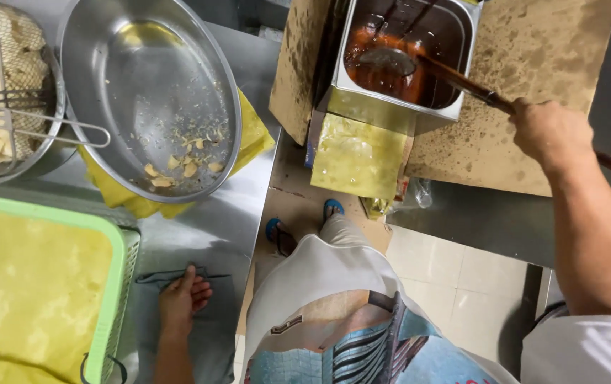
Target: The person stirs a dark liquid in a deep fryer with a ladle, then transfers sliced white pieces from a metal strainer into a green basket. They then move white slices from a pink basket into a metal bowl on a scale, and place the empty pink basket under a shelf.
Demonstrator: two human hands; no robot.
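Head view: right hand (549,131) grips a skimmer handle (462,80), bowl half-sunk in murky oil; left hand (183,299) lies flat, open.

Even, bright overhead light, warm tint. Glare on the steel bowl (150,92) and wet surface (231,213). Soft shadows only. Wide-angle bending at edges; slight motion blur on right hand (549,131).

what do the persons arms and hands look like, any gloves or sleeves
Both hands are bare, with no gloves, rings or watch in view. The left hand and its forearm show no sleeve. The right hand leads to a bare forearm; a short white sleeve starts above the elbow, at the lower right edge of the view.
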